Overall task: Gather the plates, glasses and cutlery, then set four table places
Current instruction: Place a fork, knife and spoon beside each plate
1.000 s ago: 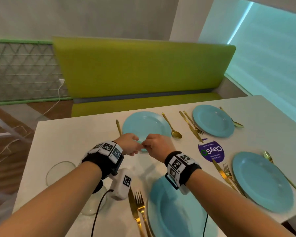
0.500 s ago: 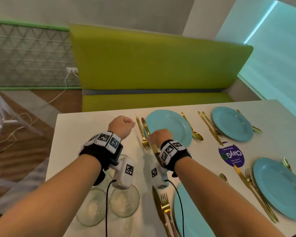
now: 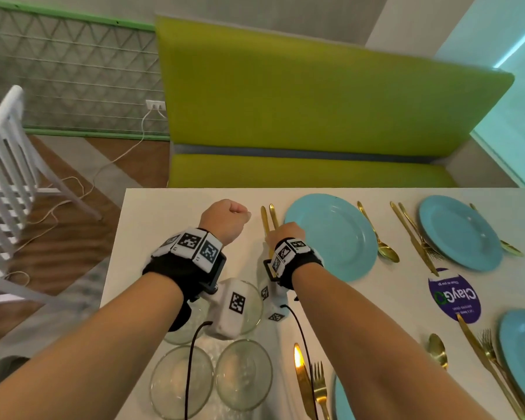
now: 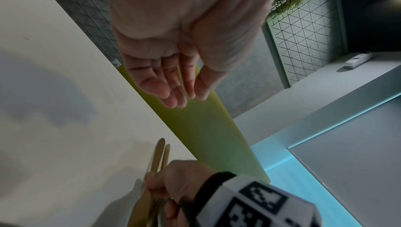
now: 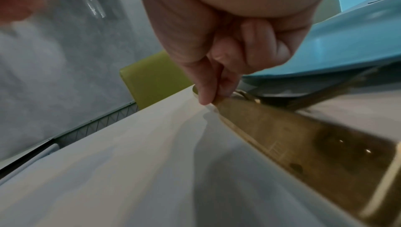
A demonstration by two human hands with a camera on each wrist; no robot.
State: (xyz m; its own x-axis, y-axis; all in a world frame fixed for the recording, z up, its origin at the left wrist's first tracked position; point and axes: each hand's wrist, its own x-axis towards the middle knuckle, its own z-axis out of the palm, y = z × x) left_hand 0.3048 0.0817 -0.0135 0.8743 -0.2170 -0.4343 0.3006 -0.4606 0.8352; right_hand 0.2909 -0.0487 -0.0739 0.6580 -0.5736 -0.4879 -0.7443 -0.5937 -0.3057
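A long green bench (image 3: 300, 116) stands behind the white desk (image 3: 170, 213). A round purple sticker (image 3: 453, 297) lies flat on the desk. On the left stands a white chair (image 3: 9, 165) on a brown wood floor (image 3: 61, 237). A thin white cord (image 3: 125, 153) runs from a wall plug (image 3: 155, 105) down across the floor. The wall there has a grey wire grid (image 3: 70, 74) with a green edge.

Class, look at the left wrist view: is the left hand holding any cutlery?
No. The left hand hangs relaxed and empty above the table.
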